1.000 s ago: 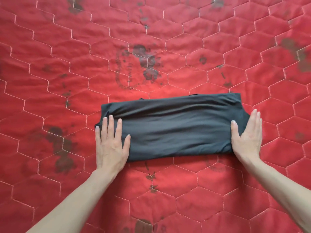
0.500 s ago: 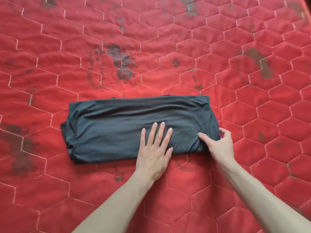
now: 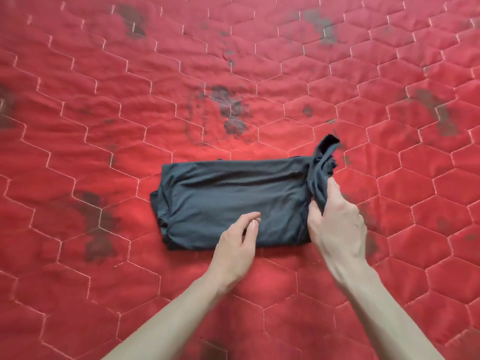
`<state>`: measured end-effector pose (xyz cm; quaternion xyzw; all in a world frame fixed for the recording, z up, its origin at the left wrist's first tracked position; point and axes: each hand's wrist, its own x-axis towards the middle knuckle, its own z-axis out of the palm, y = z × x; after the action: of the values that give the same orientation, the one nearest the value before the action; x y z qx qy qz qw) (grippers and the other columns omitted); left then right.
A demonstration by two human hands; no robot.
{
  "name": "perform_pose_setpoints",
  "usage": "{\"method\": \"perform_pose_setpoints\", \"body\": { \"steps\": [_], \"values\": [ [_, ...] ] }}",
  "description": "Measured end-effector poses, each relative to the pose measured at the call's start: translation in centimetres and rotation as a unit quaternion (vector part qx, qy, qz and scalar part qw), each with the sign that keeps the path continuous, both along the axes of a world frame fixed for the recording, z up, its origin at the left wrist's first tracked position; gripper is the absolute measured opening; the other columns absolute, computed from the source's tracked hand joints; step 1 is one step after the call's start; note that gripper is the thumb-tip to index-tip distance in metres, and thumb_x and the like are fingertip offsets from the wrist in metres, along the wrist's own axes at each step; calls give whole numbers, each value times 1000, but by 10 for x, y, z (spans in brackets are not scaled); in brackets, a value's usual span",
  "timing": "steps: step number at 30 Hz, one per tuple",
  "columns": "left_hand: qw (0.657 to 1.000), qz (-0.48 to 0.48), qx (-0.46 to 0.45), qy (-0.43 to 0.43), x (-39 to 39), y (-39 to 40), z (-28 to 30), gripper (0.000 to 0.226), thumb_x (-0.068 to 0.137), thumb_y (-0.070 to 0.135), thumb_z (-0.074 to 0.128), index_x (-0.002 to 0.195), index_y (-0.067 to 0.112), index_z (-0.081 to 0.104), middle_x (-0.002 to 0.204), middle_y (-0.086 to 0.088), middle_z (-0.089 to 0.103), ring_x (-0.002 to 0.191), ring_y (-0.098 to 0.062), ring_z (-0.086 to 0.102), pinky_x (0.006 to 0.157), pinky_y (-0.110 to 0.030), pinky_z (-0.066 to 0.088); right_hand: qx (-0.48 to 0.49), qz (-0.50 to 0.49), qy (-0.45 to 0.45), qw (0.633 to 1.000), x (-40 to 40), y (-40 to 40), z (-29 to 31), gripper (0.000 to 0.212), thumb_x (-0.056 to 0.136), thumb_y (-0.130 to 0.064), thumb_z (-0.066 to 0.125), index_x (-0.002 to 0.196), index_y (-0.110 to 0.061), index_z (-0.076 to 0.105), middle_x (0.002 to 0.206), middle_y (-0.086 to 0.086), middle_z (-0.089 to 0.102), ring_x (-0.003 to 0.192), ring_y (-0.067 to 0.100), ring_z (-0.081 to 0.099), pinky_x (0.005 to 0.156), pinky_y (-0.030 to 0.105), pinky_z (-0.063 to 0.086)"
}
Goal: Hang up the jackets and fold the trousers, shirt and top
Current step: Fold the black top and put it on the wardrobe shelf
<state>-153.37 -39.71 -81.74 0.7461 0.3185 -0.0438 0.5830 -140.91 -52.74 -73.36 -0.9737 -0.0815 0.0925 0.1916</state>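
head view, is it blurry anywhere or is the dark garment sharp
Head view: the folded dark garment is fairly sharp under soft, even light, no glare; the left hand shows slight motion blur at the fingers; the red quilted cover softens and its hexagon seams bow toward the edges.

The folded top (image 3: pixel 228 201) is plain dark charcoal grey; the quilt (image 3: pixel 104 126) beneath is red, stitched in pale hexagon outlines, with scattered dark blotchy stains.

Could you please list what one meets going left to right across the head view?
Red quilted hexagon-stitched bedcover → folded dark grey garment → left hand → right hand, its grip on the garment's lifted right end.
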Motion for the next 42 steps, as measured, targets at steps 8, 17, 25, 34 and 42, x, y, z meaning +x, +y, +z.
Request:
{"method": "perform_pose_setpoints", "body": {
  "steps": [8, 17, 25, 34, 42],
  "values": [
    [915, 165, -367, 20, 4, 73, 26, 48, 111, 48, 32, 150, 24, 46, 146, 1, 60, 140, -16, 52, 117, -35, 38, -67, 60, 4, 996, -66, 103, -7, 76, 99, -34, 60, 165, -23, 22, 129, 5, 70, 105, 35, 71, 79, 43, 53],
    [961, 157, -227, -26, 12, 118, 30, 59, 99, 25, 71, 152, 23, 47, 134, 8, 68, 118, -2, 66, 103, -23, 50, 76, 139, 53, 986, -114, 140, -35, 81, 92, -37, 64, 162, -15, 31, 124, 2, 68, 123, 24, 56, 101, 40, 44],
    [987, 31, 20, -154, -15, 135, 20, 63, 101, 0, 36, 155, 32, 45, 144, 24, 58, 136, 5, 50, 109, -11, 35, 208, 253, 30, 944, -124, 116, -62, 63, 103, -41, 53, 160, -22, 34, 163, -29, 23, 158, 13, 20, 128, 42, 14],
    [982, 185, 20, 9, -34, 150, -8, 51, 96, 26, 73, 141, 26, 49, 116, 8, 70, 108, -8, 66, 98, -24, 49, 177, 254, 20, 951, -74, 116, -89, 36, 107, -12, 49, 142, -7, 59, 149, 5, 57, 143, 18, 49, 118, 41, 39],
    [959, 240, 144, 45, -37, 147, -9, 42, 94, 4, 56, 133, 17, 50, 113, 0, 64, 111, -23, 59, 93, -33, 42, -118, 226, -27, 967, -52, 105, -129, 71, 107, -56, 25, 167, -21, 12, 175, 2, 6, 162, 21, 2, 129, 49, 11]
  ]
}}
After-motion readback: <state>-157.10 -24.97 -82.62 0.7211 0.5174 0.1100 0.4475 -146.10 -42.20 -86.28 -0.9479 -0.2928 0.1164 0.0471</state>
